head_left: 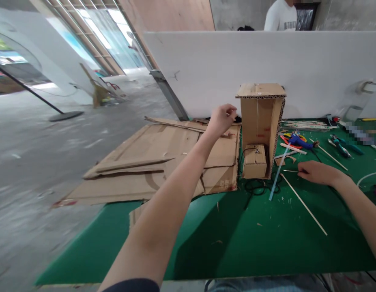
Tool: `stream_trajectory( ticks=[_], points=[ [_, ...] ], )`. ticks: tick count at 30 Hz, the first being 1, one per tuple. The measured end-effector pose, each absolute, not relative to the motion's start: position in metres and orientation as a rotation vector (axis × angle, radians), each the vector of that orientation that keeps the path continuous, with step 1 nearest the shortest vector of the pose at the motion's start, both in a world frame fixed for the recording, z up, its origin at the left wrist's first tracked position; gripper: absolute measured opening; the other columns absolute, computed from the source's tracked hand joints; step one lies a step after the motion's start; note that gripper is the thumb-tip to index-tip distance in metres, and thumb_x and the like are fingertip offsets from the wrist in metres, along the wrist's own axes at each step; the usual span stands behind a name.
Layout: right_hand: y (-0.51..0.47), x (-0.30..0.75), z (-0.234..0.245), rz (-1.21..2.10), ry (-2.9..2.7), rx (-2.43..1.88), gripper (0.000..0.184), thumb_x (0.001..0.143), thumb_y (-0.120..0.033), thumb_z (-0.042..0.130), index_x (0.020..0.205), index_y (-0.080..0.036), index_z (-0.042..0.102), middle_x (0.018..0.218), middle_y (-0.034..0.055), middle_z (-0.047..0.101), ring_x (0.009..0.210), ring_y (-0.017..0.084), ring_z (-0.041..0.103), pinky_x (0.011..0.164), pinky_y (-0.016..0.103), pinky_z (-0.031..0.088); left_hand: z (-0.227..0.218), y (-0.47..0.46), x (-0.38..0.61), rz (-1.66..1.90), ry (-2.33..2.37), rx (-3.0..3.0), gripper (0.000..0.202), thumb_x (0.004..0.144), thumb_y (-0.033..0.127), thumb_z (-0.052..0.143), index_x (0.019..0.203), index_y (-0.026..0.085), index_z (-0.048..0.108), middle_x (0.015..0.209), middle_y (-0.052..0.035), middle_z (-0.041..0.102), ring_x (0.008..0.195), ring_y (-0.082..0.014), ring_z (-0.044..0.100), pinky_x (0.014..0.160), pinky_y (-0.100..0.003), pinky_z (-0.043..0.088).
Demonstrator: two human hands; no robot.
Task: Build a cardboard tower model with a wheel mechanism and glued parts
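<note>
My left hand [223, 117] reaches over the stacked cardboard sheets [139, 150], its fingers curled together beside the upright cardboard box [261, 117]. Whatever it may pinch is too small to make out. Low on the right, my right hand [315, 172] is closed on a thin stick [289, 170] that points left toward the box. The box is open at the front, with a roof flap on top and a string hanging inside. In its base sits a smaller cardboard block [254, 162] with a dark wire. A blue glue gun [300, 141] with a translucent glue stick [277, 178] lies nearby.
Pliers [340, 146], a wooden stick [303, 202], a bundle of thin sticks [309, 125] and a power strip [362, 132] lie on the green table [236, 251]. Black cable [257, 188] loops before the box. A white partition [212, 69] stands behind; a person [279, 18] is beyond.
</note>
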State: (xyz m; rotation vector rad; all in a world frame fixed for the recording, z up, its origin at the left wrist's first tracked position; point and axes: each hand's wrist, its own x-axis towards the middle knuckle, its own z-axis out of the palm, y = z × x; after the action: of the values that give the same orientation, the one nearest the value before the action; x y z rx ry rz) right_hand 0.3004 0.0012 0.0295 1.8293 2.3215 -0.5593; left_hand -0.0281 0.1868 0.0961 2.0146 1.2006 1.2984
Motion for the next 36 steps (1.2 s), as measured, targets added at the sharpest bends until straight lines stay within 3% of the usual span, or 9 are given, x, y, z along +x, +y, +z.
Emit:
stream_trajectory(
  ticks=[4, 6, 10, 12, 18, 23, 27, 33, 36],
  points=[
    [0.004, 0.304, 0.027, -0.429, 2.354, 1.795, 0.017, 0.095, -0.031, 0.046, 0.087, -0.02, 0.055, 0.095, 0.0085, 0.066, 0.081, 0.019, 0.06, 0.068, 0.03, 0.036, 0.111, 0.134, -0.027, 1.737, 1.148, 1.795, 0.016, 0.095, 0.022, 0.042, 0.096, 0.018, 0.057, 0.061, 0.0069, 0.046, 0.049, -0.0058, 0.046, 0.051, -0.022, 0.036],
    [0.006, 0.307, 0.027, -0.384, 2.378, 1.809, 0.015, 0.094, -0.03, 0.046, 0.088, -0.019, 0.055, 0.096, 0.0091, 0.065, 0.083, 0.02, 0.06, 0.07, 0.03, 0.038, 0.112, 0.11, -0.027, 1.703, 1.104, 1.917, 0.015, 0.094, 0.024, 0.048, 0.096, 0.018, 0.061, 0.062, 0.0057, 0.048, 0.052, -0.0072, 0.045, 0.053, -0.023, 0.035],
    [0.003, 0.305, 0.036, -0.384, 2.486, 1.834, 0.023, 0.097, -0.035, 0.042, 0.089, -0.019, 0.056, 0.094, 0.0101, 0.066, 0.085, 0.022, 0.06, 0.074, 0.033, 0.04, 0.096, 0.088, -0.035, 0.688, 0.915, 2.6, 0.02, 0.088, 0.029, 0.06, 0.1, 0.015, 0.068, 0.084, -0.0042, 0.069, 0.067, -0.0128, 0.058, 0.062, -0.025, 0.041],
    [-0.002, 0.297, 0.044, -0.531, 2.538, 1.812, 0.03, 0.098, -0.041, 0.04, 0.092, -0.019, 0.059, 0.094, 0.0099, 0.066, 0.085, 0.022, 0.06, 0.075, 0.033, 0.04, 0.083, 0.088, -0.04, 0.444, 0.935, 2.635, 0.028, 0.092, 0.034, 0.056, 0.109, 0.015, 0.067, 0.089, -0.0073, 0.071, 0.071, -0.0153, 0.061, 0.063, -0.026, 0.041],
    [-0.021, 0.243, 0.082, -0.986, 2.505, 1.59, 0.035, 0.096, -0.049, 0.044, 0.092, -0.02, 0.063, 0.087, 0.0065, 0.067, 0.071, 0.018, 0.055, 0.063, 0.029, 0.037, 0.068, 0.09, -0.043, 0.589, 0.933, 2.669, 0.018, 0.091, 0.026, 0.051, 0.088, 0.016, 0.067, 0.095, -0.0088, 0.066, 0.079, -0.0176, 0.06, 0.07, -0.029, 0.043],
    [-0.023, 0.197, 0.112, -0.746, 2.629, 1.487, 0.029, 0.097, -0.045, 0.044, 0.101, -0.021, 0.06, 0.071, 0.0023, 0.06, 0.061, 0.016, 0.05, 0.057, 0.028, 0.029, 0.072, 0.082, -0.036, 0.669, 0.977, 2.559, 0.004, 0.083, 0.015, 0.05, 0.084, 0.018, 0.053, 0.081, -0.0035, 0.06, 0.072, -0.0158, 0.055, 0.066, -0.029, 0.041],
    [-0.018, 0.179, 0.117, -0.576, 2.577, 1.531, 0.038, 0.096, -0.047, 0.046, 0.124, -0.023, 0.056, 0.069, 0.0028, 0.057, 0.054, 0.016, 0.046, 0.055, 0.027, 0.026, 0.076, 0.082, -0.035, 0.785, 0.874, 2.143, 0.009, 0.088, 0.027, 0.051, 0.087, 0.02, 0.046, 0.07, 0.0022, 0.054, 0.062, -0.0119, 0.054, 0.061, -0.025, 0.043],
    [-0.013, 0.177, 0.11, -0.491, 2.557, 1.57, 0.042, 0.095, -0.046, 0.045, 0.132, -0.028, 0.051, 0.068, 0.0027, 0.055, 0.053, 0.017, 0.045, 0.056, 0.028, 0.028, 0.069, 0.086, -0.034, 0.704, 0.932, 2.13, 0.029, 0.083, 0.038, 0.063, 0.101, 0.017, 0.056, 0.077, -0.0006, 0.06, 0.069, -0.0133, 0.058, 0.061, -0.026, 0.044],
    [-0.011, 0.181, 0.111, -0.509, 2.546, 1.556, 0.043, 0.095, -0.045, 0.044, 0.135, -0.028, 0.05, 0.065, 0.0017, 0.054, 0.051, 0.017, 0.046, 0.054, 0.028, 0.028, 0.064, 0.081, -0.029, 0.601, 0.967, 2.291, 0.012, 0.082, 0.025, 0.059, 0.091, 0.017, 0.06, 0.079, -0.0023, 0.063, 0.071, -0.0144, 0.058, 0.063, -0.027, 0.043]
  ],
)
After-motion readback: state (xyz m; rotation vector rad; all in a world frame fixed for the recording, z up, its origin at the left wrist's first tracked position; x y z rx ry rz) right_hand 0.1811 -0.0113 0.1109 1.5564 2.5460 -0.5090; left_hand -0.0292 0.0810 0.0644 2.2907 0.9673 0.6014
